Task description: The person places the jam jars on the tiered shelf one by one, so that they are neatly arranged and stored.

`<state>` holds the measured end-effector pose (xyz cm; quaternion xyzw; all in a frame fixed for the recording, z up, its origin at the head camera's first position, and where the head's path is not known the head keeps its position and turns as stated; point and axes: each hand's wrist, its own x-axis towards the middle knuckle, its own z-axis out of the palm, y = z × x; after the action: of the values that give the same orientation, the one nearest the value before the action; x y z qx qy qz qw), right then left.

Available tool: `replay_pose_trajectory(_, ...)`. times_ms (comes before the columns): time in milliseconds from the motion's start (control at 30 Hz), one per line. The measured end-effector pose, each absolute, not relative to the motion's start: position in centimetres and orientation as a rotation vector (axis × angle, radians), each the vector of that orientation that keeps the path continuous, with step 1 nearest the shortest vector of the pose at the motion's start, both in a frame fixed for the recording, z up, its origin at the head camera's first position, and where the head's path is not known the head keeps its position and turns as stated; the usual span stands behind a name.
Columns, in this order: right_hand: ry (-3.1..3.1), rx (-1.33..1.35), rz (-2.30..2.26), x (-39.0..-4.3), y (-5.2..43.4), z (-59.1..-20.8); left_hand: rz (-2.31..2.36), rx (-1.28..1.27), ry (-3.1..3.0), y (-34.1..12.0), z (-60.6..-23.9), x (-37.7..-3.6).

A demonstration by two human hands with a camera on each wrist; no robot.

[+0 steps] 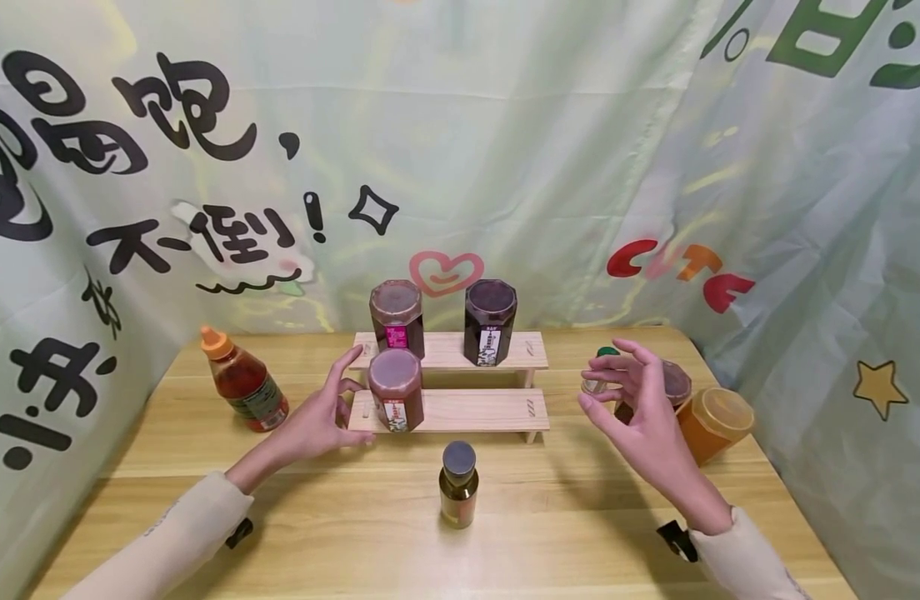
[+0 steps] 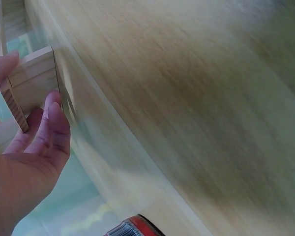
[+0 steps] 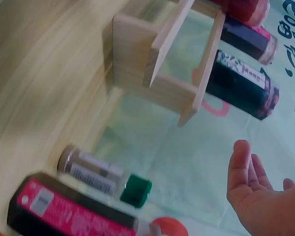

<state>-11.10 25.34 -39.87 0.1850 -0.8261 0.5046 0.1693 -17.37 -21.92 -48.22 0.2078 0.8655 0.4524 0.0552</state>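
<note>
A two-tier wooden rack (image 1: pixel 478 410) stands at the table's middle. My left hand (image 1: pixel 313 427) grips the left end of its lower shelf; in the left wrist view the thumb lies along the board's edge and the fingers (image 2: pixel 54 125) curl against the end panel (image 2: pixel 37 81). Beside that hand on the lower shelf is a reddish jar (image 1: pixel 397 396). Two dark jars, one with a pink label (image 1: pixel 397 333) and one with a white label (image 1: pixel 492 325), stand on the upper shelf. My right hand (image 1: pixel 647 421) hovers right of the rack, fingers loosely bent, holding nothing.
An orange-capped sauce bottle (image 1: pixel 246 383) stands left of my left hand. In front of the rack is a small dark-capped bottle (image 1: pixel 458 487). Around my right hand are a green-capped bottle (image 3: pixel 103 174), a pink-labelled jar (image 3: pixel 69 211) and an amber jar (image 1: pixel 715 425). Printed cloth hangs behind.
</note>
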Motion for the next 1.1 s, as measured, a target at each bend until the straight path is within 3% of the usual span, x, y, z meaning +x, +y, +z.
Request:
replay_pose_trajectory(533,-2.411,0.375,1.254,-9.9,30.0,-38.5,1.362,0.633,2.634,-22.0,-48.2,-17.4)
replay_pose_trajectory(1100,-2.261,0.144,1.255,-9.8,35.0,-39.6,1.374,0.660,2.634,-21.8,-48.3,-17.3)
